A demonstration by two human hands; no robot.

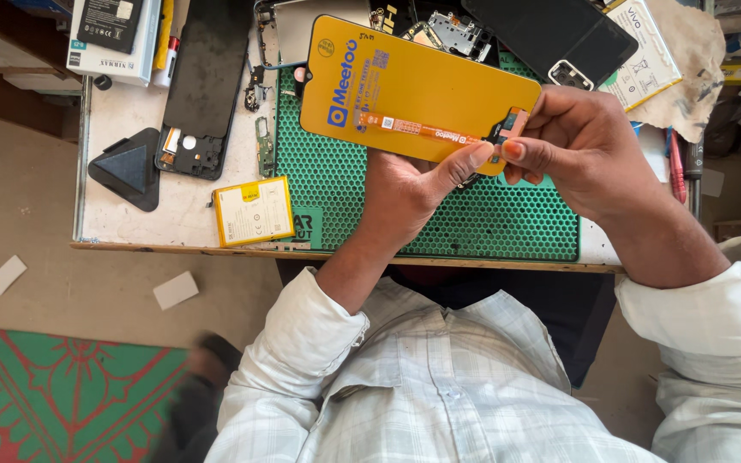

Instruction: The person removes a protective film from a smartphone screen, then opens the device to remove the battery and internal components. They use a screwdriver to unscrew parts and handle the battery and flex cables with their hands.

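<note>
A green mat (439,214) with honeycomb texture covers the white table (130,219). Above it both hands hold a flat yellow screen panel (413,90), smooth, with blue print. The right hand (593,146) pinches its orange flex ribbon (422,130); the left hand (409,184) presses its thumb there. Left lies a yellow rectangular battery (253,211), beside a black triangular pick (128,168).

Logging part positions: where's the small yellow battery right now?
In the head view the yellow battery lies flat on the white bench, near its front edge, just left of the green mat and right of the black triangular pick.
</note>
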